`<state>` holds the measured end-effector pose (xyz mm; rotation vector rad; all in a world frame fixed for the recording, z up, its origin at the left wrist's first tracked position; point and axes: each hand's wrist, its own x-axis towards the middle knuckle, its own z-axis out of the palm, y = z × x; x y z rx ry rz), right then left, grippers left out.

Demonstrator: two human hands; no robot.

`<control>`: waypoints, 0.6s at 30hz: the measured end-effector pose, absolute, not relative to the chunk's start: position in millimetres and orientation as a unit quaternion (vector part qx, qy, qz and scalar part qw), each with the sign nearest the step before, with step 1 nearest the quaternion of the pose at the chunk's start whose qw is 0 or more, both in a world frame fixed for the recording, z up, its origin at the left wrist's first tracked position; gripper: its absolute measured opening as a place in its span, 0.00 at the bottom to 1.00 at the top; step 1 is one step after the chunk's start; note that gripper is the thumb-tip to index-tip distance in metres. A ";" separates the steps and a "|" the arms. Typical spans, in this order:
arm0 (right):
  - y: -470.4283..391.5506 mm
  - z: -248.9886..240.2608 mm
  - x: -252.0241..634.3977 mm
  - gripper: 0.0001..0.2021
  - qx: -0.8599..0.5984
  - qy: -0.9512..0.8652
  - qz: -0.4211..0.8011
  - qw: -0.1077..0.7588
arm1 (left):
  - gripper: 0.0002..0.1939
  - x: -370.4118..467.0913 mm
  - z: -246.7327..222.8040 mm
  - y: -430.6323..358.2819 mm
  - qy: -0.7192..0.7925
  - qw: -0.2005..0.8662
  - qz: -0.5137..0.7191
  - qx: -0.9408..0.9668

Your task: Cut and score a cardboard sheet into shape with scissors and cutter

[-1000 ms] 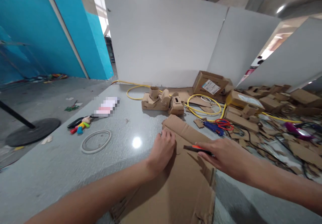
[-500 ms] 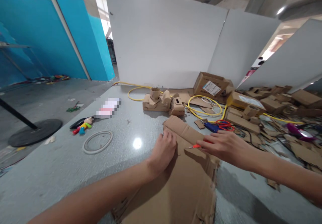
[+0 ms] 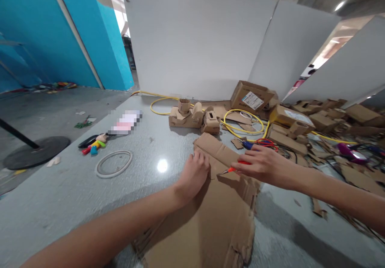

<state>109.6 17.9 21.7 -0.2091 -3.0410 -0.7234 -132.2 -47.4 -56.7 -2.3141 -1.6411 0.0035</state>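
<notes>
A large brown cardboard sheet (image 3: 198, 228) lies on the grey table, with a creased flap (image 3: 215, 145) at its far end. My left hand (image 3: 195, 171), fingers curled, presses on the sheet near its left edge. In my right hand (image 3: 260, 163) is a craft knife (image 3: 231, 169) with a red-orange handle, gripped between thumb and fingers. Its slim metal tip points left and meets the cardboard just below the flap, right of my left hand. How deep the tip sits I cannot tell.
Cardboard models (image 3: 186, 115) stand beyond the sheet. A yellow cable (image 3: 243, 131), boxes (image 3: 251, 96) and cardboard scraps crowd the right. On the left lie a white ring (image 3: 114, 175), a colourful toy figure (image 3: 94, 144) and a pixelated item (image 3: 124, 122).
The view has tilted slightly. The knife's tip has moved a little left and towards me over the cardboard, and more of its handle shows. My left hand stays at the same spot.
</notes>
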 end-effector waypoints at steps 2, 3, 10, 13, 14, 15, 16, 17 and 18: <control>18.6 21.8 110.1 0.12 -0.063 -0.972 -0.228 0.006 | 0.14 -132.3 -57.7 -47.1 -0.572 0.153 0.001 -0.806; 18.9 21.9 110.5 0.12 -0.061 -0.972 -0.226 0.006 | 0.14 -132.4 -57.9 -47.0 -0.573 0.155 0.000 -0.805; 18.7 19.9 114.0 0.13 -0.078 -0.972 -0.221 0.004 | 0.13 -133.0 -58.7 -47.3 -0.571 0.162 -0.007 -0.805; 15.5 20.8 113.8 0.12 -0.099 -0.974 -0.205 -0.005 | 0.13 -133.0 -59.2 -46.7 -0.572 0.163 -0.010 -0.804; 14.1 21.2 113.4 0.11 -0.109 -0.974 -0.197 -0.008 | 0.13 -133.0 -59.4 -46.5 -0.572 0.164 -0.011 -0.804; 12.6 21.7 113.0 0.10 -0.118 -0.975 -0.189 -0.010 | 0.13 -133.0 -59.6 -46.4 -0.572 0.164 -0.012 -0.803; 10.9 22.0 112.5 0.10 -0.126 -0.975 -0.183 -0.011 | 0.12 -133.0 -59.7 -46.4 -0.572 0.165 -0.012 -0.803; 9.3 22.2 112.0 0.10 -0.134 -0.975 -0.178 -0.010 | 0.12 -133.1 -59.8 -46.5 -0.571 0.166 -0.012 -0.804; 7.5 22.4 111.6 0.10 -0.139 -0.975 -0.175 -0.009 | 0.12 -133.2 -59.8 -46.8 -0.571 0.167 -0.013 -0.804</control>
